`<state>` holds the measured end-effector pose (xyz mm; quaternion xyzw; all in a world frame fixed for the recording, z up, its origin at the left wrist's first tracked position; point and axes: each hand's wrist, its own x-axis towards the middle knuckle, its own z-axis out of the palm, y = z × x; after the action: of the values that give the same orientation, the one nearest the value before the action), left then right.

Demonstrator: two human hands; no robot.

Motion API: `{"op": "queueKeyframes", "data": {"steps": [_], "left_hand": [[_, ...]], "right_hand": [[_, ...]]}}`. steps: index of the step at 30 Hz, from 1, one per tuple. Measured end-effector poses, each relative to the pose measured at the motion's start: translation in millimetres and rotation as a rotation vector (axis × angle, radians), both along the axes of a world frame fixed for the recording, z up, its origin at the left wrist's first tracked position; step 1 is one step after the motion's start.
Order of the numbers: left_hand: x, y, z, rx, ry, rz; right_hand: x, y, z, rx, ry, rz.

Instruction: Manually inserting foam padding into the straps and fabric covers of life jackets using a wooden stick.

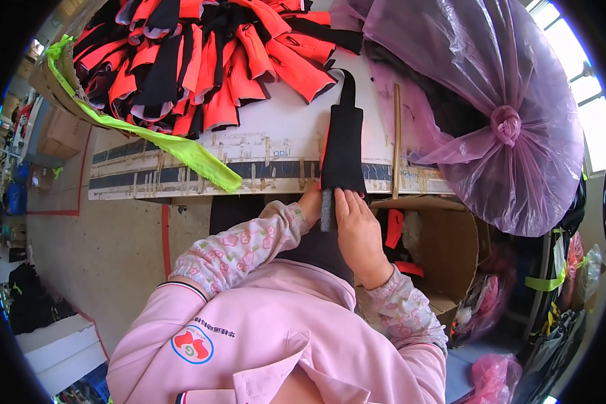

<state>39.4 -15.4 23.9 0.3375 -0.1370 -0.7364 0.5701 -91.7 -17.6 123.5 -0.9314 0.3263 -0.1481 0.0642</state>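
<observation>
Bright windows (598, 128) stand right; red lines (166, 236) cross grey floor (124, 262) left.

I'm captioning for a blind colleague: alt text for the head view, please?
A person's left hand and right hand are at the near end of a black fabric piece on a white table. Farther back lies an orange-and-black fabric heap, with a yellow-green strip at left and a knotted purple bag at right.
</observation>
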Motion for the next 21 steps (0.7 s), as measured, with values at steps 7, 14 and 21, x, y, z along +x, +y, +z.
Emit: {"op": "queueKeyframes", "data": {"steps": [7,14,21], "left_hand": [[-18.8,12.3,6.8,-0.218,-0.793,0.123],[-11.9,15.0,10.0,0.061,-0.378,0.04],[-10.1,28.9,-48.2,0.086,-0.434,0.096]], "right_hand": [[14.3,-34.3,-32.1,-0.013,0.209,-0.072],[16.9,-54.0,-41.9,0.313,0.248,0.054],[26.3,-13.0,-46.3,0.164,0.167,-0.025]]}}
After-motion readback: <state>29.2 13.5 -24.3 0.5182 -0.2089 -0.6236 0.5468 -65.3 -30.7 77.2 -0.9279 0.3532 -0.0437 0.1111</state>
